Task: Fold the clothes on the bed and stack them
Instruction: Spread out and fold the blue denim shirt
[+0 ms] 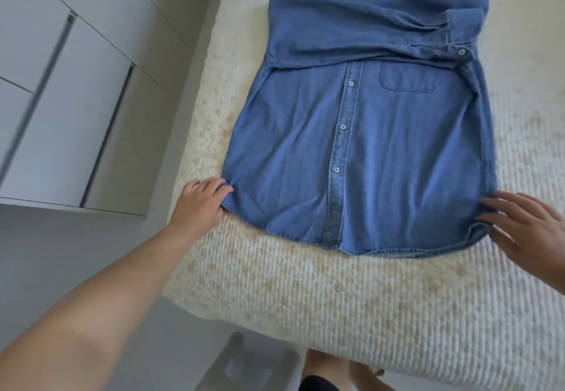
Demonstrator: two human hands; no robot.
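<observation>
Your left hand (200,199) pinches the near-left hem corner of the blue denim shirt (367,152), while your right hand (529,231) lies with fingers spread on its near-right corner. You have the shirt front-up on the cream ribbed bed (336,305), both sleeves folded across its chest, collar far. White cupboards (61,100) stand left.
</observation>
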